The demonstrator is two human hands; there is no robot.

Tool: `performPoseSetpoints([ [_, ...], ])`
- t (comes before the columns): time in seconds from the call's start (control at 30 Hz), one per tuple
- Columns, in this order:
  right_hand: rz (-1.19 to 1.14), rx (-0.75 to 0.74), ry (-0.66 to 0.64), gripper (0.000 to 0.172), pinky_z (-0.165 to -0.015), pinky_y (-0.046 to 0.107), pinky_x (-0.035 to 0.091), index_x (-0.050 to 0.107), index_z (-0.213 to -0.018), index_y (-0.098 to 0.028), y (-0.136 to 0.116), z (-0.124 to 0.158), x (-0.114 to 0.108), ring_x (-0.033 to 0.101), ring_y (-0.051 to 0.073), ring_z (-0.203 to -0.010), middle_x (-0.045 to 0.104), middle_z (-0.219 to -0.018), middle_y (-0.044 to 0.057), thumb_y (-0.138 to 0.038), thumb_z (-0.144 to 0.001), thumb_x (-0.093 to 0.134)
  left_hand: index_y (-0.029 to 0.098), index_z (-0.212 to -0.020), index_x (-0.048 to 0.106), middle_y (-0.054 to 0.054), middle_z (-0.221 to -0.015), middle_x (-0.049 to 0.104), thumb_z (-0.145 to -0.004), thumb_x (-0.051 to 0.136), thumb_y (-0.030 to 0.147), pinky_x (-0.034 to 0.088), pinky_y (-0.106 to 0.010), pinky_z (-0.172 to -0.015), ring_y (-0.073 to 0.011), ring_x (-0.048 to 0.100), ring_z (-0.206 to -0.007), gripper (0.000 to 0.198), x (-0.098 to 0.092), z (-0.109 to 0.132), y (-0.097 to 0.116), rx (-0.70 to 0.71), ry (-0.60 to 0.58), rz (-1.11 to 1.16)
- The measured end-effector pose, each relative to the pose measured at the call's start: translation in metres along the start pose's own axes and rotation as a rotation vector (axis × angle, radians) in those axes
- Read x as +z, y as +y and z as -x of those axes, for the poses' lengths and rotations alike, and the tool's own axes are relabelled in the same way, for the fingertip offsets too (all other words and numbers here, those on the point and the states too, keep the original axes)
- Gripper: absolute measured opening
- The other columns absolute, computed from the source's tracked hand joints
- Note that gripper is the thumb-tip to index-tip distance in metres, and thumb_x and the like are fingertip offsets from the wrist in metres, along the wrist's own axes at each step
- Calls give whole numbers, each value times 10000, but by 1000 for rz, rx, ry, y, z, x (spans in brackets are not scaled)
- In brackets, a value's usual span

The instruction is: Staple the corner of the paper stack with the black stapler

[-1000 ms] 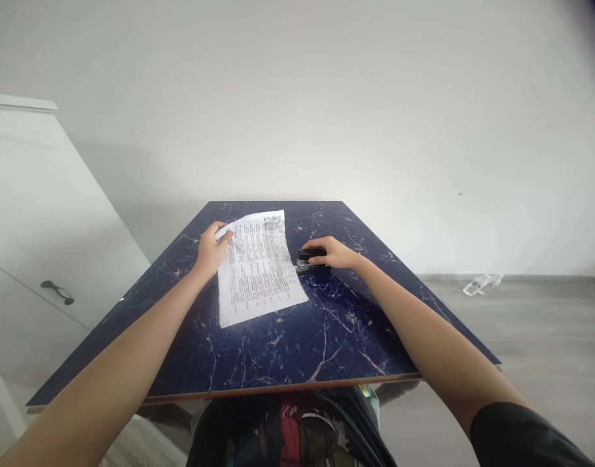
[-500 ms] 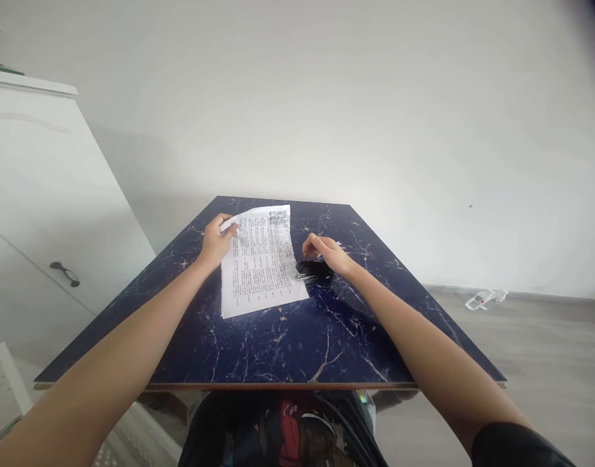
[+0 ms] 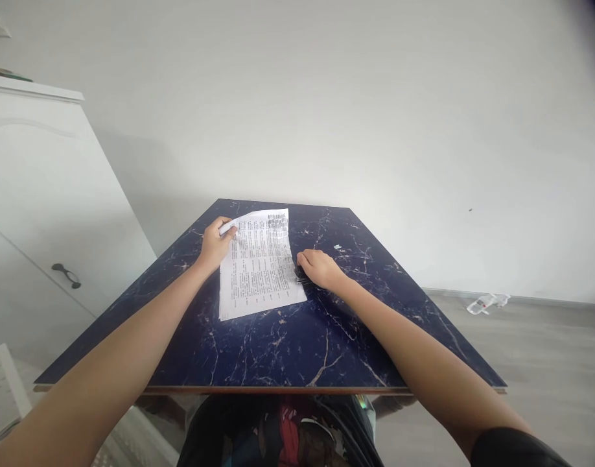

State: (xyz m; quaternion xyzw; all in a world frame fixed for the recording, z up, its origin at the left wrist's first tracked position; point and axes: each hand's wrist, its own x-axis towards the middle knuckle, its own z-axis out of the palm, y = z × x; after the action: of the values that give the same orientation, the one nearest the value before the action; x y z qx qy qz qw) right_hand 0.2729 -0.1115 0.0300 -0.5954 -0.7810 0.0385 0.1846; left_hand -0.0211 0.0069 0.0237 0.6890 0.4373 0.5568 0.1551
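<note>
Printed sheets of paper (image 3: 256, 266) lie on the dark blue marbled table (image 3: 278, 353), their far-left part lifted and bent. My left hand (image 3: 218, 241) pinches that upper left edge between thumb and fingers. At the right edge of the sheets sits a black stapler (image 3: 300, 275) with a shiny metal part, mostly hidden under my hand. My right hand (image 3: 321, 267) is closed over the top of it, fingers folded down. A small whitish piece (image 3: 338, 246) rests on the table just beyond my right hand.
To the left stands a white cabinet (image 3: 39, 175) with a dark handle (image 3: 67, 275). A pale wall rises behind the table. Clear plastic packaging (image 3: 487, 303) lies on the floor at right. The table's near edge runs close to my lap.
My right hand has come down and slightly toward me, from above the stapler onto it, leaving the small whitish piece uncovered. My left hand keeps hold of the paper.
</note>
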Motion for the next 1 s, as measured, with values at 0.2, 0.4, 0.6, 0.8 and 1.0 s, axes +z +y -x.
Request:
performPoseSetpoints([
  [0.2,235,-34,-10,421,-742,331,421,665,-819,-199,-8,0,5,631,243,-879,710,-913,105,-299,-1061,335,200,-938,626,-11,-844,662,-853,616,338,467,-294,-743,-190,619,-768,163,-1,-1,0,17,16,-2],
  [0.4,358,-35,-15,414,-817,408,441,722,-829,-176,-17,4,9,644,300,-942,725,-954,148,-251,-1027,366,200,-974,636,-24,-890,683,-858,624,348,480,-299,-766,-196,624,-802,189,0,0,-4,10,8,3],
  [0.6,382,-20,-38,382,-847,437,430,746,-879,-152,-26,4,12,628,330,-997,707,-1041,200,-271,-1007,406,198,-965,646,-25,-896,686,-854,631,336,475,-292,-772,-190,625,-810,177,0,-1,-8,41,6,12],
  [0.8,-93,35,-106,530,-690,319,401,674,-835,-206,1,-1,-8,595,210,-719,678,-795,63,-418,-1074,251,201,-982,651,-29,-918,695,-850,631,359,472,-289,-758,-199,633,-825,207,0,-2,-12,25,-22,-12],
  [1.0,-288,-390,-351,379,-653,292,379,657,-968,-213,26,5,-36,545,167,-695,674,-871,26,-586,-919,608,205,-963,649,-38,-933,710,-845,620,366,470,-302,-767,-211,644,-826,202,1,-1,-17,12,-93,-88],
])
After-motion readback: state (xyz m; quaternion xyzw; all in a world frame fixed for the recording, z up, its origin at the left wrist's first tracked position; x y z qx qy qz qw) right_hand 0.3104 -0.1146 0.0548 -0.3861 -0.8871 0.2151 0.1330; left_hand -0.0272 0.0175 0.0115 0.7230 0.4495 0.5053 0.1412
